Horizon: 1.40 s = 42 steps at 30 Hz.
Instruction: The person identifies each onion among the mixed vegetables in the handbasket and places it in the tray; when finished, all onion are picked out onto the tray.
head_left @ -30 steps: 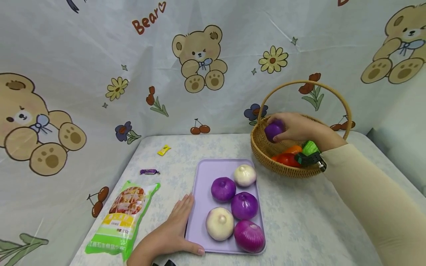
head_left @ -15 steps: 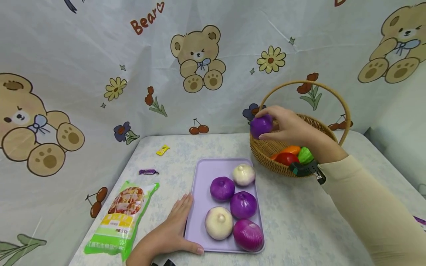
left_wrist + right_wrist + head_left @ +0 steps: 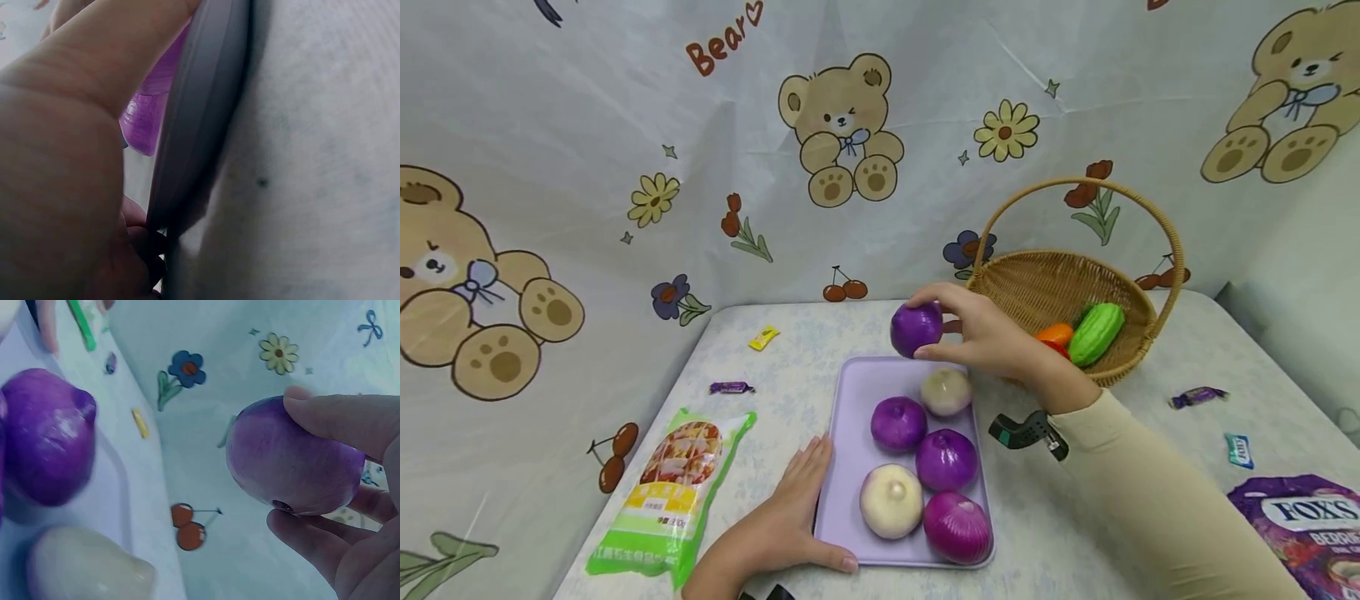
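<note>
My right hand point(image 3: 985, 333) grips a purple onion point(image 3: 917, 329) above the far edge of the lilac tray point(image 3: 859, 392). In the right wrist view, thumb and fingertips pinch this onion point(image 3: 290, 456) from two sides. My left hand point(image 3: 786, 512) lies along the tray's left edge, fingers straight and thumb at the near corner. On the tray sit a white onion point(image 3: 891, 501), a paler onion point(image 3: 946, 392) at the far right, two dark purple onions point(image 3: 898, 423) and a magenta onion point(image 3: 957, 527) at the near right corner.
A wicker basket point(image 3: 1037, 279) at the back right holds a green vegetable point(image 3: 1096, 333) and orange and red ones. Left lie a green food bag point(image 3: 673, 492), a purple candy point(image 3: 732, 387) and a yellow one point(image 3: 764, 337). Right are candies point(image 3: 1198, 397) and a purple FOX'S bag point(image 3: 1300, 525).
My right hand has carried the purple onion out of the basket, leftward and toward me, to the tray's far edge. The left hand keeps its place at the tray.
</note>
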{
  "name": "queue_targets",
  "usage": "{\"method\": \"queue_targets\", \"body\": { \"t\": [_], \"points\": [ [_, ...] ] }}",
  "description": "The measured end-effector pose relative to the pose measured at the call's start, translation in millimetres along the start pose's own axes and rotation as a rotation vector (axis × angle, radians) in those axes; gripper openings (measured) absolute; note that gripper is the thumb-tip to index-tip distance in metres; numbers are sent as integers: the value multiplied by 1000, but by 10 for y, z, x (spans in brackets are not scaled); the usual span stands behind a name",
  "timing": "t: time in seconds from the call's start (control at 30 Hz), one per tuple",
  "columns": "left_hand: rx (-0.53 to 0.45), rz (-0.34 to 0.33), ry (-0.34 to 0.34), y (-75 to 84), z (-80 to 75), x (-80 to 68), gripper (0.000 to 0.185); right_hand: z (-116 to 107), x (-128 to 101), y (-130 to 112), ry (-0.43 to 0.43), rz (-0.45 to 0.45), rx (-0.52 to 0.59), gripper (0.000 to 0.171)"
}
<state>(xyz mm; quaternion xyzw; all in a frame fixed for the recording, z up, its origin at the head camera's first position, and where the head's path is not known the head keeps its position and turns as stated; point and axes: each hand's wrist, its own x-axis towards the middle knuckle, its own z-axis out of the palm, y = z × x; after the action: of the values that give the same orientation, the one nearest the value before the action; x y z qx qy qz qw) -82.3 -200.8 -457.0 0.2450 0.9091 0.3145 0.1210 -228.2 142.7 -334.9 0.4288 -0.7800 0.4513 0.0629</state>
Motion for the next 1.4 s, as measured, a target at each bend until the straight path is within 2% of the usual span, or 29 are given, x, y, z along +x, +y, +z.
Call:
{"method": "queue_targets", "body": {
  "t": [0.17,0.3,0.47,0.7,0.9,1.17,1.4],
  "points": [
    [-6,1,-3,-4,5,-38,154,335,67,100,-51,21,41,57],
    [5,-8,-7,-9,5,-23,156,501,82,202,-95,84,13,56],
    [25,-9,-7,-7,1,7,158,570,77,295,-121,173,-49,55],
    [32,-13,-11,8,-23,7,158,630,143,330,-166,309,-204,53],
    [19,-4,-15,3,-10,31,157,614,120,335,-225,392,-233,48],
    [1,-15,-21,6,-2,9,157,523,36,270,-242,369,-284,39],
    [-5,-5,-15,-2,-5,8,155,399,6,66,-243,306,-321,41]
  ]
}}
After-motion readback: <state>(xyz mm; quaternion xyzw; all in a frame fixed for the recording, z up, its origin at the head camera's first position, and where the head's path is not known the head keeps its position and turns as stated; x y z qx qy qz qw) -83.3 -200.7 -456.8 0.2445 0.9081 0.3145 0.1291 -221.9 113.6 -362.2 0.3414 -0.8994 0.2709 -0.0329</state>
